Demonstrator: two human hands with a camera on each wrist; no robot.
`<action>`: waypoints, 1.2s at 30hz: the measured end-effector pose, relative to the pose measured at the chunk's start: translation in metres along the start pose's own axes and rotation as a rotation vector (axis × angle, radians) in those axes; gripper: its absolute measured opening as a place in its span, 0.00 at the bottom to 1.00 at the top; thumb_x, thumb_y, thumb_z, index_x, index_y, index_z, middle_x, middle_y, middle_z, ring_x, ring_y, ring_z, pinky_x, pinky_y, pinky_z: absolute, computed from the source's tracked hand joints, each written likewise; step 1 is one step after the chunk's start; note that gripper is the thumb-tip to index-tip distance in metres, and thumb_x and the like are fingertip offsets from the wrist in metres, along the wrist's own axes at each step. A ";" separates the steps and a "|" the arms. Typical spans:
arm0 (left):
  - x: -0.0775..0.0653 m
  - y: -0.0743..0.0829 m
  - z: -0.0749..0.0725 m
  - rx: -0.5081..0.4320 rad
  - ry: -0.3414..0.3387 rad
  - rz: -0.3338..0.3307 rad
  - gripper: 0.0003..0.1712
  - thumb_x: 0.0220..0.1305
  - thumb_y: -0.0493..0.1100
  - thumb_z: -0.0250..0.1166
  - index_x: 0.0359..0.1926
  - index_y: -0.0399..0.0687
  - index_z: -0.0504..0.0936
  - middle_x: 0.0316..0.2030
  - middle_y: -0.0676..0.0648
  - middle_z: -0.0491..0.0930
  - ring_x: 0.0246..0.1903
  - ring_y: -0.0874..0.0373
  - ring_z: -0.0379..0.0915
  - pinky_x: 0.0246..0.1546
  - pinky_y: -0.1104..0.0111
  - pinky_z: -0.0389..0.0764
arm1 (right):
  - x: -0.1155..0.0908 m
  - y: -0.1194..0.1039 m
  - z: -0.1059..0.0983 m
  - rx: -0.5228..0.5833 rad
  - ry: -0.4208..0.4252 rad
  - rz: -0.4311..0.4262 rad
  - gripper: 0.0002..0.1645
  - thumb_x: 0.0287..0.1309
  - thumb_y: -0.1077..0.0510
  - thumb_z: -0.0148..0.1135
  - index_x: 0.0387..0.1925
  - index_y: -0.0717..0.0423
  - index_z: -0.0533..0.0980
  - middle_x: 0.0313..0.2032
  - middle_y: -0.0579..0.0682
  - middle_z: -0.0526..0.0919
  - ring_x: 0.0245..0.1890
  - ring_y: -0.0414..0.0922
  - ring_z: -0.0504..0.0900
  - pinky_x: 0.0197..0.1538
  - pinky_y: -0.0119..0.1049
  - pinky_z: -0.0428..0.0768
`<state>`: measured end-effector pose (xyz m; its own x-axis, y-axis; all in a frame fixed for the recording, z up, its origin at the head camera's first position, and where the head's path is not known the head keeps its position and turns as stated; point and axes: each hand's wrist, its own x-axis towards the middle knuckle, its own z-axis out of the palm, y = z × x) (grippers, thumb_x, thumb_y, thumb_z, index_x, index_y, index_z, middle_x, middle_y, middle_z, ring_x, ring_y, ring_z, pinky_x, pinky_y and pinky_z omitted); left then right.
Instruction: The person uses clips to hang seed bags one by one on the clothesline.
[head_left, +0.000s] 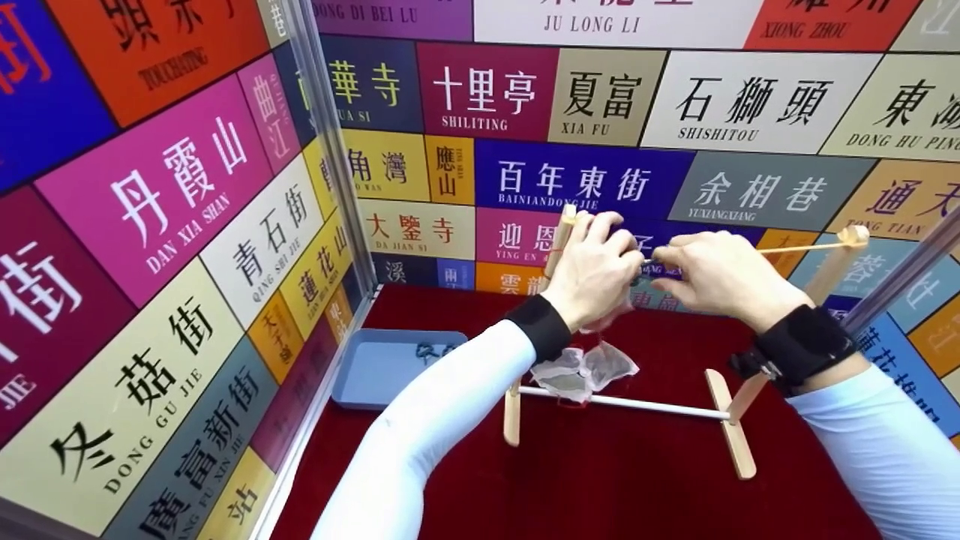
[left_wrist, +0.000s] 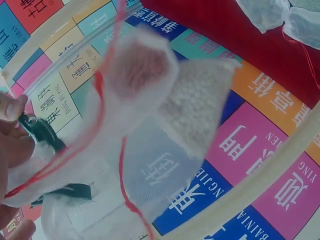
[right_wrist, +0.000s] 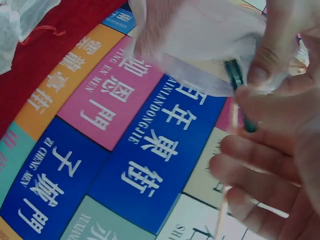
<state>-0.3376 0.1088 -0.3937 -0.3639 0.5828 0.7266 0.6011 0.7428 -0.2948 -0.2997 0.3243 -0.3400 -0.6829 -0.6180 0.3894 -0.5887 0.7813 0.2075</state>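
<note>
Beside the rack's left upright, my left hand (head_left: 596, 262) grips white mesh drawstring bags (left_wrist: 187, 107) with thin red cords. The bags hang below the hand; one has pale grains inside and another reddish-brown contents. My right hand (head_left: 720, 274) is close to its right, thumb and fingers pinching a small dark green clip (right_wrist: 240, 95) right at the mesh. A second green piece (left_wrist: 65, 192) shows against the mesh in the left wrist view. Both hands are at a thin pale cord (head_left: 802, 246) that runs to the top of the right wooden upright (head_left: 832, 262).
More filled mesh bags (head_left: 585, 371) lie by the rack's white lower bar (head_left: 652, 405), on the red cloth (head_left: 600, 480). The wooden foot (head_left: 731, 427) stands at right. A blue-grey tray (head_left: 375, 367) with green clips (head_left: 431, 351) is at left. Sign-covered panels (head_left: 405, 165) enclose the table.
</note>
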 end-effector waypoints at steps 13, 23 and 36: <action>-0.016 -0.014 0.002 -0.067 0.005 0.066 0.14 0.70 0.59 0.73 0.42 0.57 0.94 0.54 0.53 0.92 0.69 0.48 0.79 0.77 0.51 0.73 | -0.021 -0.001 0.034 0.048 0.260 -0.011 0.29 0.54 0.56 0.86 0.56 0.62 0.87 0.38 0.58 0.91 0.25 0.52 0.86 0.28 0.50 0.86; -0.020 -0.052 -0.030 -0.347 0.033 0.180 0.13 0.77 0.54 0.71 0.43 0.51 0.91 0.49 0.49 0.92 0.57 0.49 0.85 0.73 0.56 0.82 | -0.046 -0.002 0.057 0.090 0.349 0.114 0.17 0.56 0.59 0.84 0.46 0.58 0.89 0.35 0.55 0.90 0.25 0.47 0.87 0.27 0.46 0.85; -0.089 -0.136 -0.006 -0.431 -0.193 -0.263 0.12 0.77 0.49 0.69 0.50 0.48 0.90 0.47 0.46 0.92 0.44 0.50 0.89 0.47 0.58 0.92 | -0.092 -0.007 0.099 0.178 0.267 0.300 0.19 0.57 0.58 0.83 0.49 0.60 0.89 0.43 0.58 0.93 0.41 0.60 0.92 0.40 0.60 0.89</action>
<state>-0.3824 -0.0465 -0.4147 -0.6407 0.4756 0.6028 0.6950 0.6929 0.1919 -0.2749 0.3670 -0.4659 -0.7132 -0.3033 0.6319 -0.4626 0.8810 -0.0992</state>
